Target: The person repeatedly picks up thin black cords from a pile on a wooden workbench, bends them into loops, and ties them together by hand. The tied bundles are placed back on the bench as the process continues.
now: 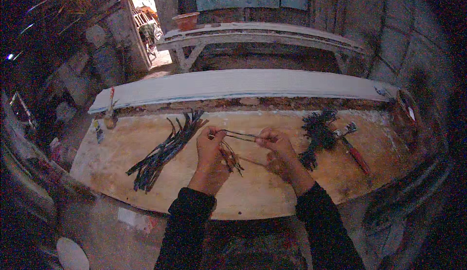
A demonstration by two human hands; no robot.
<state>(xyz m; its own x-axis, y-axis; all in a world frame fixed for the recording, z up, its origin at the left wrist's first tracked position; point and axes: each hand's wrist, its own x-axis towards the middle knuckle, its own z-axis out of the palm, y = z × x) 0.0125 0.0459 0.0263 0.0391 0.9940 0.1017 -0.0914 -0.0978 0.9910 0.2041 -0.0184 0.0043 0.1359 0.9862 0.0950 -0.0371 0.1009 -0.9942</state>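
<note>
Head view here, pretty grainy: the left hand (210,151) and right hand (280,154) each have a grip pinching the thin dark strips (241,133) strung between them over the tabletop (253,199), but I can't make out how many strands. There's a bundle of dark strips (167,156) lying left, and on the right a black tangle (318,130) too murky to separate, beside a red-handled tool (357,158) whose head is hard to read.

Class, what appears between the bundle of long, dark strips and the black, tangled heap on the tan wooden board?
In the head view, the bare left hand and right hand appear there, with thin dark strands stretched between them.
</note>
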